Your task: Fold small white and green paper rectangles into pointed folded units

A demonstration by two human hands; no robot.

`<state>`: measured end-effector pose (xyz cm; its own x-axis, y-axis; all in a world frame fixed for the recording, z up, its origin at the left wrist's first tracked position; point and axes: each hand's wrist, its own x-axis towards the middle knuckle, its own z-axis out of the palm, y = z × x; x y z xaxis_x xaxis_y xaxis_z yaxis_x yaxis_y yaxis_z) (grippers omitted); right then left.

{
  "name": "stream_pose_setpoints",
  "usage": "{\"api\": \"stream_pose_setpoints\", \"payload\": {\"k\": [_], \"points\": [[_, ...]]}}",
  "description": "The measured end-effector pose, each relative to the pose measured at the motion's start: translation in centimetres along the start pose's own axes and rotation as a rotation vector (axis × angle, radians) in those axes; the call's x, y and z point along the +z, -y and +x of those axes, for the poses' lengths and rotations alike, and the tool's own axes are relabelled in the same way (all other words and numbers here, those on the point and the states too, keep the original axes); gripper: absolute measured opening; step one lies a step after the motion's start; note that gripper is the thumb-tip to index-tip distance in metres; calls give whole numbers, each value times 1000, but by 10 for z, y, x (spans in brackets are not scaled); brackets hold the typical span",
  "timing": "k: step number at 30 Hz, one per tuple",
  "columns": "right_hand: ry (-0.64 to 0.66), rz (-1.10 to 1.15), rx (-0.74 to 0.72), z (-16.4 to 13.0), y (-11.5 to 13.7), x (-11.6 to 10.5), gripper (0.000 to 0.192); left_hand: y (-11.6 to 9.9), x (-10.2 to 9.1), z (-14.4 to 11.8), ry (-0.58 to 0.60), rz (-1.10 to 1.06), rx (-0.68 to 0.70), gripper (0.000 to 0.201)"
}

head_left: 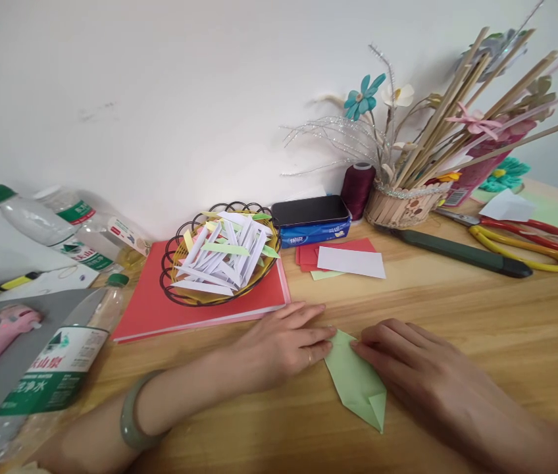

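Observation:
A light green folded paper (pixel 355 378) lies on the wooden table, its near end folded into a point with a small flap. My left hand (pixel 283 345) rests flat at its upper left edge, fingers stretched out and slightly spread, fingertips touching the paper. On the other side, my right hand (pixel 414 365) is curled, its fingertips pressed together on the paper's upper right edge. The right thumb is hidden. Just beyond the hands lie a white paper strip (pixel 353 262) and red paper pieces (pixel 306 257).
A basket (pixel 165 280) of folded paper pieces sits on red sheets (pixel 141 309). Plastic bottles (pixel 52 368) and a pink glue gun (pixel 0 339) lie left. Behind are a phone (pixel 311 210), a thread spool (pixel 358 187), a green-handled tool (pixel 461 250) and scissors (pixel 526 260).

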<state>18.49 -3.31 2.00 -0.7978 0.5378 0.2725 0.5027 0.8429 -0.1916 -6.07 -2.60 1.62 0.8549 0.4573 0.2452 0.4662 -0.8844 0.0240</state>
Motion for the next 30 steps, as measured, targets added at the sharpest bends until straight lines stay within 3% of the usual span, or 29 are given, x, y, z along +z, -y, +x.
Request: {"api": "stream_pose_setpoints", "payload": {"k": [10,15,20,23,27,30], "points": [[15,-33,39,10,3,7,19,0,2,-1,5,15,-5,29],[8,-74,20,-1,-4,-3,20,0,4,-3,10,1,-6,26],[-129,-133,-8,-3,13,-11,23,-5,5,-1,-46,10,-31,24],[-115,-116,-34,0,22,-6,27,-6,5,1,-133,9,-57,22],[-93,-84,-115,-4,6,-2,37,-4,6,1,-246,-82,-55,26],[-56,-88,-137,-7,-12,-7,36,-3,8,0,-190,-99,-79,22]]}}
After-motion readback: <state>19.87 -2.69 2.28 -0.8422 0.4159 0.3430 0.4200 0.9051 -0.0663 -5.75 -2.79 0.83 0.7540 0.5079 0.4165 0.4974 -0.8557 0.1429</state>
